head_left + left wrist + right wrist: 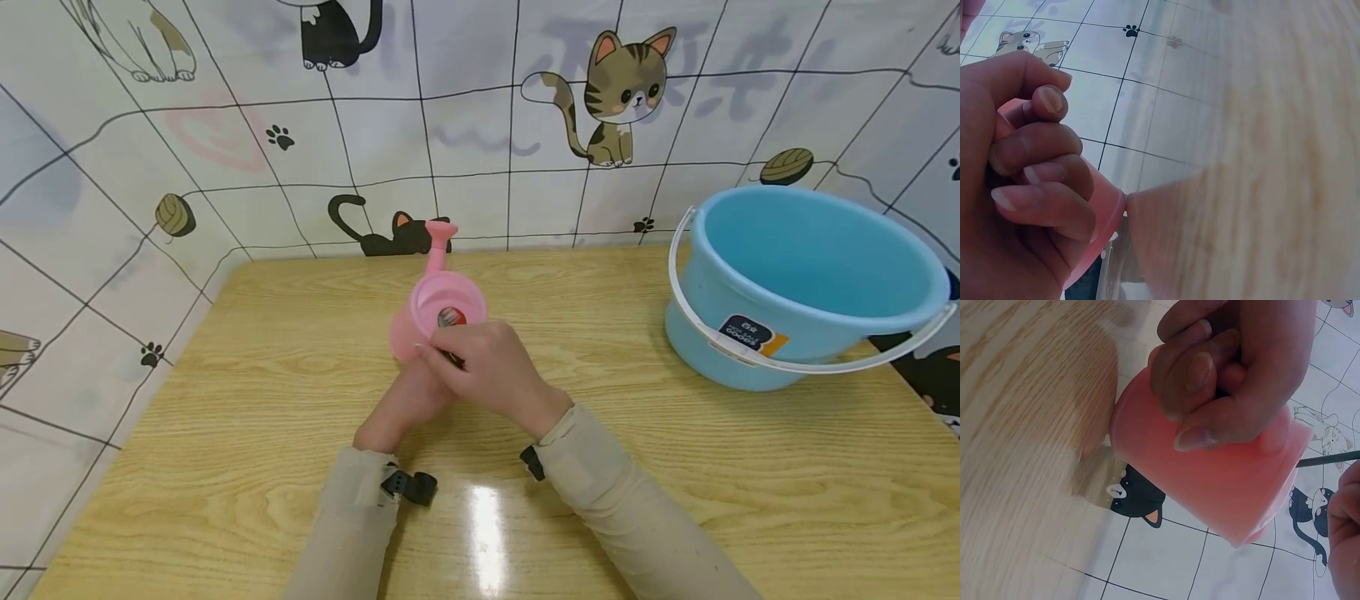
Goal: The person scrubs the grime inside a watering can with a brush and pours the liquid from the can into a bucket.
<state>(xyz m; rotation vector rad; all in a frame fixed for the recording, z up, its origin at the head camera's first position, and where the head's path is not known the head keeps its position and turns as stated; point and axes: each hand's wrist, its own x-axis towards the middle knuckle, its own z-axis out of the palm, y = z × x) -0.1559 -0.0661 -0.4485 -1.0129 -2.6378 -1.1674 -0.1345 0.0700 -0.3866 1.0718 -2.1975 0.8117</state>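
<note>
A pink watering can (405, 329) stands on the table, its spout pointing toward the back wall. My left hand (420, 392) grips it on the near side; in the left wrist view the fingers (1054, 150) are curled, with pink plastic (1107, 209) behind them. My right hand (491, 367) is over the near rim, pinching a thin dark stick (1329, 459) that slants into the can's opening. A round, shiny patch with red (452, 317) shows inside the opening. I cannot tell what kind of tool the stick belongs to.
A large light-blue bucket (750, 304) with its white handle (787, 364) swung down toward me stands at the right of the wooden table (247, 400). Behind and to the left rises a white cat-print sheet (472, 125). Both wrists carry small black cameras.
</note>
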